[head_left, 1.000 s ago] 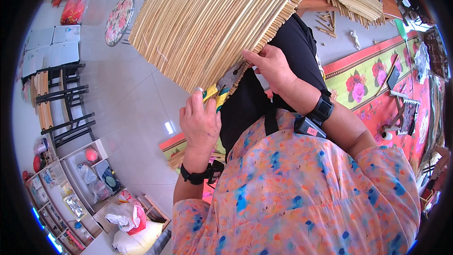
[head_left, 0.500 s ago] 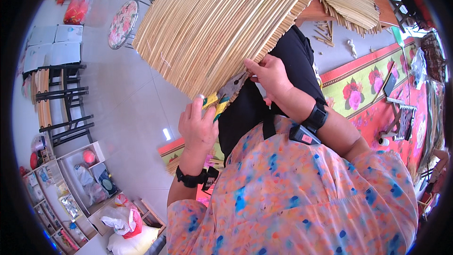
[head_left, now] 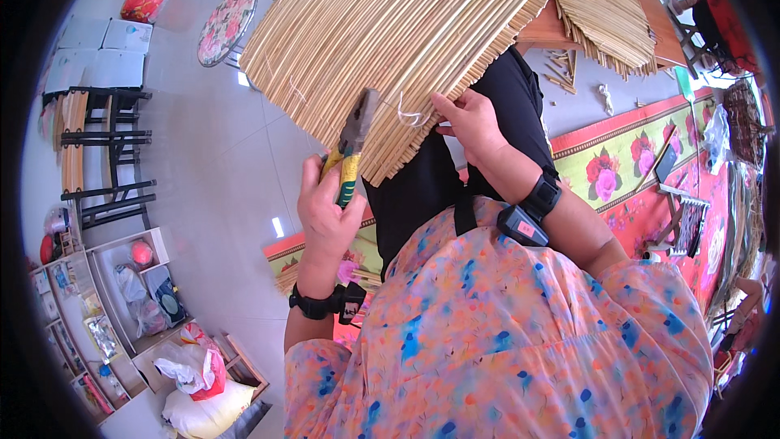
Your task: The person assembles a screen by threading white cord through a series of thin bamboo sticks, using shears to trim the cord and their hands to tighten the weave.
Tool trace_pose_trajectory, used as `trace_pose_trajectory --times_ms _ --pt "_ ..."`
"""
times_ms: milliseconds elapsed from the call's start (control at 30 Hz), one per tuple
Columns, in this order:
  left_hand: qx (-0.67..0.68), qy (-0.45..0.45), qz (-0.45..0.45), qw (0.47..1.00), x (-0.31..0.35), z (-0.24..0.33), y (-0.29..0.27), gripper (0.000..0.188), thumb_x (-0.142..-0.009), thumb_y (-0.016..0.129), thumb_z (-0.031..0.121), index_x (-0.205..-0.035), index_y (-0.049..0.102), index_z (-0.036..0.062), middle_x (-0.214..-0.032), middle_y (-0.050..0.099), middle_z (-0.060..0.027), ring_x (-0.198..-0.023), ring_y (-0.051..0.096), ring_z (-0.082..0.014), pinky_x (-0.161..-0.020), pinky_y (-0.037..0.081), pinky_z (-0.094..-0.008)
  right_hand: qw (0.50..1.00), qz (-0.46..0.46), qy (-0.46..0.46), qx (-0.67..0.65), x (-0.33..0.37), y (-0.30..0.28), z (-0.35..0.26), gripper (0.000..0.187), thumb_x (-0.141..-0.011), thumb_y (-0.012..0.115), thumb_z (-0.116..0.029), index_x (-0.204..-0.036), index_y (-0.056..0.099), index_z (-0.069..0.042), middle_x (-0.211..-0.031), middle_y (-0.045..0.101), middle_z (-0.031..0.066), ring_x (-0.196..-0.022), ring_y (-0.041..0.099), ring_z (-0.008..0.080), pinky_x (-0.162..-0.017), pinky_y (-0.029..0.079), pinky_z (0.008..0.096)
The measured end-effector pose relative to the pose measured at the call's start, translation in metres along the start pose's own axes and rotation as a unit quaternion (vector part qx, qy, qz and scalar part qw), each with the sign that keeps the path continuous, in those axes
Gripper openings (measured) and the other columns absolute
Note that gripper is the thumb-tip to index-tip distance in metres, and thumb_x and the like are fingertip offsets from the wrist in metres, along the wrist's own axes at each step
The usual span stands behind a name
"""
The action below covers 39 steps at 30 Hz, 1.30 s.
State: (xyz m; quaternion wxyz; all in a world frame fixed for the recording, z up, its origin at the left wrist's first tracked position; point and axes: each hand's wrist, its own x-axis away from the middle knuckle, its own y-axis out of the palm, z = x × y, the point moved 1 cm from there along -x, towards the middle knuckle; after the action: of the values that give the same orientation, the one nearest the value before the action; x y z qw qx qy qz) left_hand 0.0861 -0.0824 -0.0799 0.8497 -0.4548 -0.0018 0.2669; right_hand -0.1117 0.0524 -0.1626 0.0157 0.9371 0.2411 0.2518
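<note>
Across my lap lies a large mat of straw-coloured stalks (head_left: 382,41), laid side by side in layers. My left hand (head_left: 327,207) is closed around the yellow-and-green handles of a pair of pliers (head_left: 357,126), whose dark jaws point up over the mat's near part. My right hand (head_left: 471,123) grips the mat's near right edge between thumb and fingers; the fingers beneath are partly hidden. A loop of white string (head_left: 413,114) lies on the stalks just left of my right thumb.
A second stalk mat (head_left: 605,12) rests on a wooden table (head_left: 540,26) at the far right. Cut stalk pieces (head_left: 561,69) lie below it. Left are a floral stool (head_left: 227,26), folded black-legged furniture (head_left: 110,142) and a compartmented tray (head_left: 89,309). A floral rug (head_left: 605,171) covers the right floor.
The pliers have come away from the mat's near edge and swung upright, moving left with my left hand. White string now shows where they were. My right hand still grips the edge.
</note>
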Motion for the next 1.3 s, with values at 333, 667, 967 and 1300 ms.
trace_pose_trajectory --times_ms 333,667,967,1300 --pt "0.096 -0.183 0.087 0.974 0.077 -0.098 0.005 0.049 -0.071 0.052 -0.004 -0.119 0.062 0.0027 -0.109 0.057 -0.0092 -0.095 0.058 -0.0195 -0.083 0.047 -0.0313 0.999 -0.029 0.028 -0.023 0.001 -0.004 0.0 0.021 -0.091 0.067 -0.025 -0.099 0.063 -0.005 -0.091 0.065 0.002 -0.079 0.061 0.0116 -0.069 0.051 0.0286" --pt "-0.157 -0.391 -0.076 0.904 0.309 -0.244 0.139 0.034 -0.07 0.068 0.023 -0.09 0.063 -0.0035 -0.084 0.063 -0.0266 -0.081 0.061 -0.0422 -0.073 0.048 -0.0517 0.999 -0.01 0.028 -0.015 0.003 -0.003 -0.004 0.025 -0.089 0.069 -0.025 -0.093 0.062 -0.002 -0.086 0.062 0.0037 -0.076 0.06 0.0125 -0.067 0.053 0.0284" --pt "-0.109 -0.424 -0.22 0.871 0.343 -0.248 0.197 0.035 -0.073 0.066 0.029 -0.091 0.064 -0.0014 -0.089 0.066 -0.0257 -0.086 0.061 -0.0464 -0.082 0.048 -0.0513 0.995 -0.047 0.093 -0.002 0.011 -0.012 -0.016 0.023 -0.092 0.065 -0.027 -0.096 0.061 -0.005 -0.089 0.061 0.0008 -0.078 0.059 0.0112 -0.068 0.052 0.0285" --pt "-0.092 -0.076 0.125 0.985 0.037 -0.151 0.011 0.019 -0.082 0.067 0.005 -0.101 0.066 0.0041 -0.103 0.066 -0.0142 -0.095 0.063 -0.031 -0.081 0.05 -0.038 0.985 -0.122 0.109 0.054 0.032 -0.047 -0.032 0.023 -0.095 0.059 -0.026 -0.106 0.066 -0.007 -0.091 0.064 -0.0009 -0.075 0.056 0.0062 -0.069 0.05 0.0238"
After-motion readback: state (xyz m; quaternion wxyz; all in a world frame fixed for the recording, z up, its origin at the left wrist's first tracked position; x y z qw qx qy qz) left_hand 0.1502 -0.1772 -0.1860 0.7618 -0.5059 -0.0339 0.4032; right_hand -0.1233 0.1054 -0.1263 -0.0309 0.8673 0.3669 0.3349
